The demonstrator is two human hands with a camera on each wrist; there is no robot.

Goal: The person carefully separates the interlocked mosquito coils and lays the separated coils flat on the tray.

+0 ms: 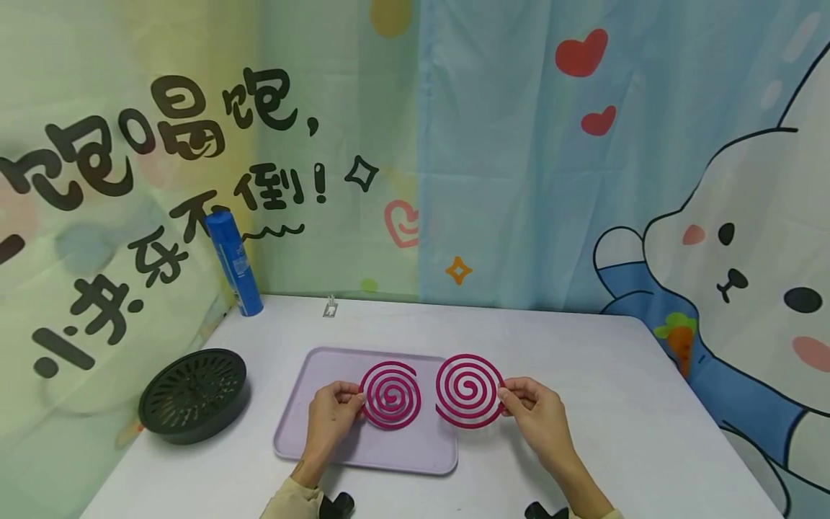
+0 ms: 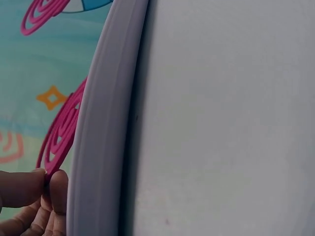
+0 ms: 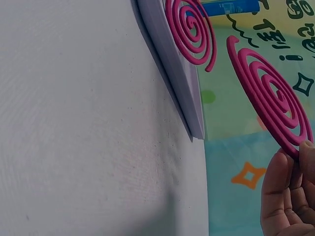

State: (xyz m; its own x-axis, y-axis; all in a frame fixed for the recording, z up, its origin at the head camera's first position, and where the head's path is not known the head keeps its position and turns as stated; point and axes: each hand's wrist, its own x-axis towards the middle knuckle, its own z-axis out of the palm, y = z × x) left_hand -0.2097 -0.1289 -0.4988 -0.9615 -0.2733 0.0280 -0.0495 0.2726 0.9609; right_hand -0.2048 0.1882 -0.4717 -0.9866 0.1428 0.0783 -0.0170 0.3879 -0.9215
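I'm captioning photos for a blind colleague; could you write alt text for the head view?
A person's left hand pinches one magenta spiral by its outer edge, and their right hand pinches a second spiral beside it. A lilac tray lies below on a white table, with a round black slotted dish to its left and a blue cylinder behind.

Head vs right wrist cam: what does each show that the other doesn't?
Head only: the left hand, the round black slotted holder, the metal clip and the rabbit print.
Right wrist only: the palm side of the right hand, whose back faces the head camera.
Both: the left magenta mosquito coil, the right magenta mosquito coil, the lavender tray, the blue can, the white table and the orange star print.
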